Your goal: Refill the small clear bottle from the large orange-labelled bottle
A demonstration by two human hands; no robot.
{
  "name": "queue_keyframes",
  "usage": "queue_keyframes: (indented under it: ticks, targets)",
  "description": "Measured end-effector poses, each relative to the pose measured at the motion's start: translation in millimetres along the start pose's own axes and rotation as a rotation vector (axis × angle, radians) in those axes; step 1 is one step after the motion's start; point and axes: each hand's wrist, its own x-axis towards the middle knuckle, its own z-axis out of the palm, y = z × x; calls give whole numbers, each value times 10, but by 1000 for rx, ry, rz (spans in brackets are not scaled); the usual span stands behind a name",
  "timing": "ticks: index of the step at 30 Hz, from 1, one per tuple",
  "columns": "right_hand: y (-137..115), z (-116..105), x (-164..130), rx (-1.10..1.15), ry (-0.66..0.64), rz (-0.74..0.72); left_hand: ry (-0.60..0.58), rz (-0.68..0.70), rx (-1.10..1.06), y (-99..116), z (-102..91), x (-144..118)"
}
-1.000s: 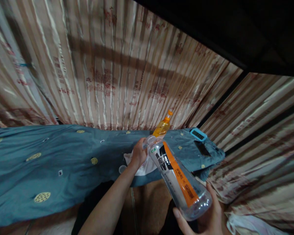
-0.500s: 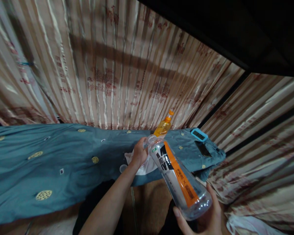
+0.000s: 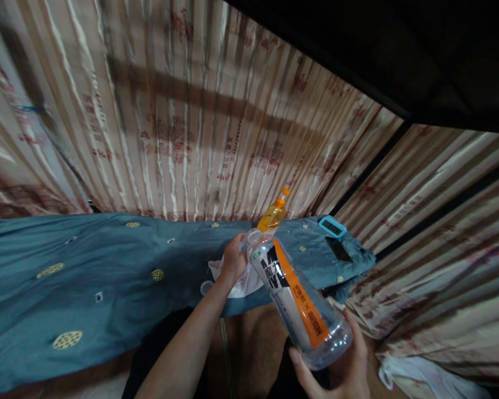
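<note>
A person tips a clear bottle [image 3: 293,302] over a bedside strewn with small items, the scene sitting slightly further left in view than half a second ago while the hold on the bottle stays the same. The right hand [image 3: 351,370] is clamped around the bottle's base, thumb on the near side. The left hand [image 3: 234,259] curls beside the neck, next to a small clear piece [image 3: 244,242]; I cannot tell whether its fingers grip that piece or the neck.

The bottle slants in front of the bed's edge, neck up and to the left, base low and right. Its label pairs a bright orange band with pale grey and bold black lettering; the plastic shines near the base. Whether any liquid is inside, I cannot tell.

Behind the neck, an orange-capped bottle [image 3: 271,217] shows yellow contents. A small clear cup [image 3: 207,287] is beside a white cloth [image 3: 249,284] on the blue cover [image 3: 125,288]; what it holds is too small to read.
</note>
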Motion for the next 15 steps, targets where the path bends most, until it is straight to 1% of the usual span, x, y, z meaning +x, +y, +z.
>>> queue_keyframes:
  ticks: [4, 8, 11, 15]
  targets:
    - [9, 16, -3, 10, 0, 2, 0, -1, -9, -13, 6, 7]
    - [42, 28, -16, 6, 29, -39, 14, -20, -14, -4, 17, -1]
    - [32, 38, -29, 29, 39, -14, 9, -20, -21, 7, 23, -9]
    - [-49, 72, -37, 81, 40, 30, 18, -12, -1, 11, 16, -14]
